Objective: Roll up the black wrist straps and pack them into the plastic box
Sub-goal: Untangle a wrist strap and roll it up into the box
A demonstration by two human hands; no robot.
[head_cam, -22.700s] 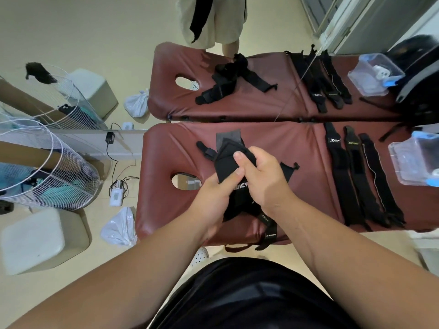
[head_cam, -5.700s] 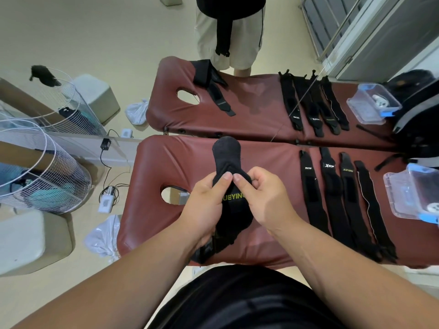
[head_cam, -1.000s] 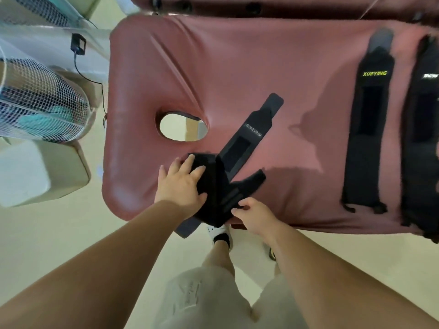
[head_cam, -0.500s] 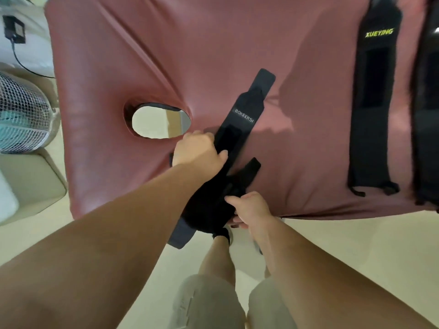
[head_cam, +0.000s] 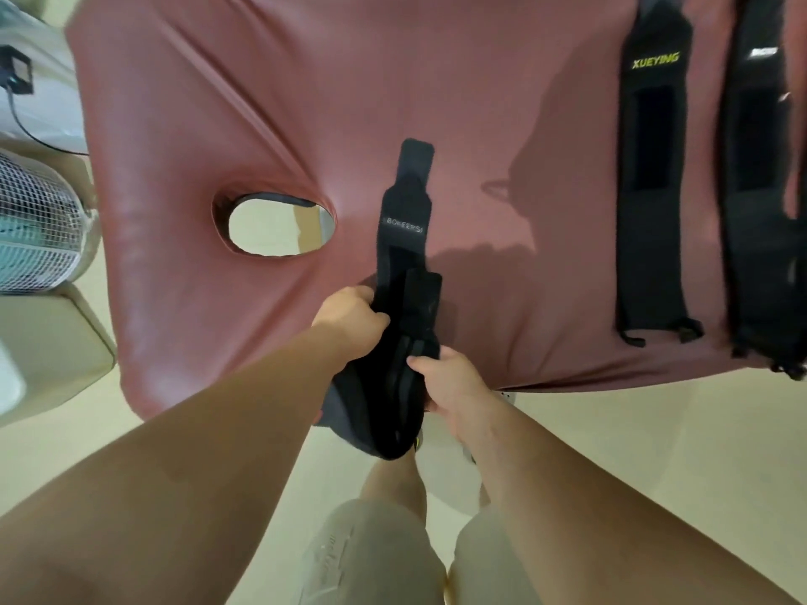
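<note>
Left hand (head_cam: 349,318), right hand (head_cam: 450,382), perhaps three straps (head_cam: 404,229)

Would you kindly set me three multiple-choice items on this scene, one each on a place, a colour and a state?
1. The face hole in the table lies where from the BOKEERSI strap?
A. to its left
B. to its right
C. under it

2. The lettering on the XUEYING strap is:
A. white
B. yellow-green
C. red

3. The XUEYING strap is:
A. rolled up
B. lying flat, unrolled
C. held in a hand

Answers:
1 A, the hole opens left of the strap that the left hand and right hand grip.
2 B, the letters show yellow-green on black.
3 B, it lies stretched out on the table, untouched.
</note>
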